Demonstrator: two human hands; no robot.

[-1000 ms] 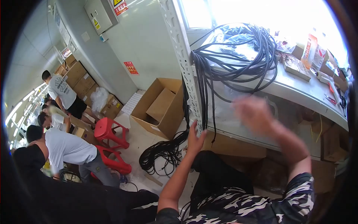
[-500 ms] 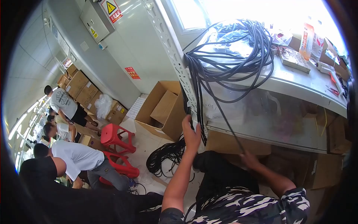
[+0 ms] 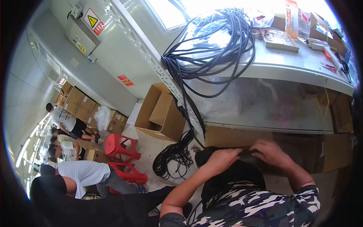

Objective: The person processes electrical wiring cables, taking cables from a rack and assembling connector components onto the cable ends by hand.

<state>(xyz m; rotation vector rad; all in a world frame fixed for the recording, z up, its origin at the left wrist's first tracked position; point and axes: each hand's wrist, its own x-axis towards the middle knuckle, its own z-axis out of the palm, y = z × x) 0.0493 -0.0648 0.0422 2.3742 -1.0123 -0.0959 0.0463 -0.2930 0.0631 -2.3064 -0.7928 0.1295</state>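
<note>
My left hand (image 3: 224,159) is over my dark-trousered lap, its fingers pressed together. Close by on the right, my right hand (image 3: 271,152) has its fingers bent toward the thumb. The two hands face each other with a small gap. Anything they hold is lost against the black trousers. A thick bundle of black cable (image 3: 236,41) lies looped on the white shelf above. From it, strands hang past the perforated post toward the floor, and one thin strand runs near my knee. A second pile of black cable (image 3: 168,160) lies on the floor to the left.
An open cardboard box (image 3: 172,125) stands left of the post (image 3: 140,45). Red plastic stools (image 3: 121,147) and several people are at the left. On the shelf (image 3: 280,62) are bottles (image 3: 292,19), a glue gun (image 3: 325,49) and a flat block (image 3: 280,40). Cardboard (image 3: 238,137) lies under the shelf.
My left hand has left the hanging cables and come down right to my lap. My right hand has risen beside it, and the taut cable strand is no longer stretched from the shelf. The view has shifted.
</note>
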